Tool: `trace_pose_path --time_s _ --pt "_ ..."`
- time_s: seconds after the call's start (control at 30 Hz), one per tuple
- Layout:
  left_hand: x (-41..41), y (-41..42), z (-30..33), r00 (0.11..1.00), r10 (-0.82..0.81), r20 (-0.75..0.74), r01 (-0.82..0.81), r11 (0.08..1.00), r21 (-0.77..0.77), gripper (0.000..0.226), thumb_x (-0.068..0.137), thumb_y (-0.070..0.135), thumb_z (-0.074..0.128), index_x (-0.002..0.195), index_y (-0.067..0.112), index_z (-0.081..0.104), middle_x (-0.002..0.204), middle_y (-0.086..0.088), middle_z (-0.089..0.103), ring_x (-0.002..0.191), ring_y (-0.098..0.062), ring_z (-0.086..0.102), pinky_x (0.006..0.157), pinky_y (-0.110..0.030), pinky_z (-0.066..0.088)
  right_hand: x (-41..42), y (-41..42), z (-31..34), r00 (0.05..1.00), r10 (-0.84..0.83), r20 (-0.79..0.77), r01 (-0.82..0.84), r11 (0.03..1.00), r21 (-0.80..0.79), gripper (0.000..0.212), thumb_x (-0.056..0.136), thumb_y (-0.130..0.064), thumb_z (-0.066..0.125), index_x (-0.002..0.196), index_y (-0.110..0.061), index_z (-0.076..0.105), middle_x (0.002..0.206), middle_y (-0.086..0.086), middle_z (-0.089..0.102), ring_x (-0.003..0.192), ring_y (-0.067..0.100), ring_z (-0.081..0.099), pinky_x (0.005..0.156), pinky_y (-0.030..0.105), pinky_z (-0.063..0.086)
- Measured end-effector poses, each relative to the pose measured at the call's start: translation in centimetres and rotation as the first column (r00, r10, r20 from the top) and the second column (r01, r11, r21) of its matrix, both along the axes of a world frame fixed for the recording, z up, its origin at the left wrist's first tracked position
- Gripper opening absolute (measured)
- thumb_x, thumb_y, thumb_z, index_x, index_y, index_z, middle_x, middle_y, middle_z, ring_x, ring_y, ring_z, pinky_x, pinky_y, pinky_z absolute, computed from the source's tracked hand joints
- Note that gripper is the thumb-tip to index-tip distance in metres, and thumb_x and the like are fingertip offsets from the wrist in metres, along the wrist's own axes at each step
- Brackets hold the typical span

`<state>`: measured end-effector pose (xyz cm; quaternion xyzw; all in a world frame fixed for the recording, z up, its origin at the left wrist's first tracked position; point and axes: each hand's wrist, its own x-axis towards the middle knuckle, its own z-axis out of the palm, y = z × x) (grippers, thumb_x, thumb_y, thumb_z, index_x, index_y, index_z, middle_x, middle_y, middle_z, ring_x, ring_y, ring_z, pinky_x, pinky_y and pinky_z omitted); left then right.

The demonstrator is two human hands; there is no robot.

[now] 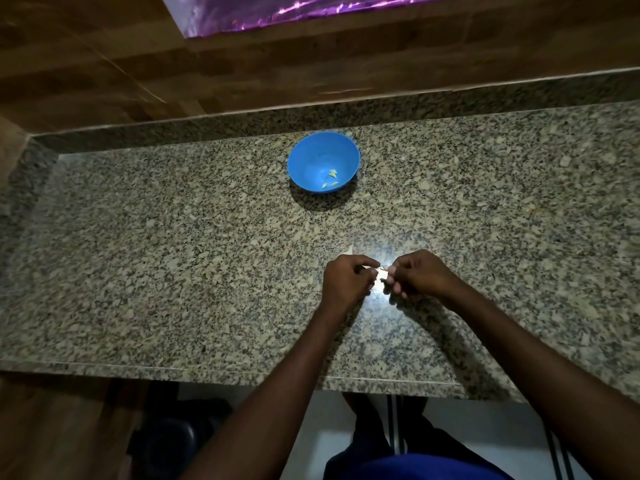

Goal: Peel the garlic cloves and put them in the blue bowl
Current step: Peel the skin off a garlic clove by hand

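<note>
Two hands are held close together just above the granite table, near its front edge. A small pale garlic clove is pinched between the fingertips of the left hand and the right hand; fingers of both are curled round it. Clove detail is washed out by glare on the stone, so peel state cannot be told. Blue bowl is set well apart, further back on the table, roughly centred. Several pale cloves are seen lying in its bottom, toward the near-right side. Wood panelling is seen behind the table.
</note>
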<state>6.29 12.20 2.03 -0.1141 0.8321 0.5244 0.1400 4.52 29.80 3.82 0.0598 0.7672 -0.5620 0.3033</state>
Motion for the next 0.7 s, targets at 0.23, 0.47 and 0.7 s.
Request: trace_pose_path --time_s 0.23,0.47,0.7 --pt "-0.3 0.1 0.7 1.000 -0.001 0.011 0.001 1.000 0.005 0.015 0.090 0.001 0.067 0.091 0.009 0.080 0.072 -0.013 0.074 0.051 -0.017 0.064 0.048 -0.027 0.053 -0.5 0.3 -0.3 0.957 0.138 -0.256 -0.088 0.977 0.196 0.030 0.097 -0.015 0.065 0.069 -0.008 0.074 0.059 0.001 0.071 0.049 0.003 0.064 0.050 0.010 0.044" --pt "-0.6 0.3 1.3 0.999 -0.040 0.031 0.036 0.989 0.145 0.008 0.089 0.008 0.073 0.094 0.005 0.077 0.075 -0.018 0.074 0.062 -0.029 0.070 0.058 -0.038 0.059 -0.8 1.1 -0.8 0.951 0.205 -0.233 -0.146 0.958 0.248 0.031 0.097 -0.016 0.064 0.068 -0.009 0.073 0.058 -0.003 0.071 0.050 0.004 0.065 0.053 0.017 0.049" --pt "-1.4 0.0 1.8 0.992 -0.102 0.079 0.075 0.954 0.291 0.012 0.083 0.008 0.081 0.088 -0.002 0.076 0.075 -0.024 0.073 0.060 -0.024 0.065 0.059 -0.030 0.056 -1.1 1.3 0.8 0.964 0.188 -0.186 -0.174 0.981 0.088 0.029 0.096 -0.018 0.066 0.072 -0.003 0.072 0.056 0.004 0.066 0.044 0.010 0.056 0.044 0.016 0.039"
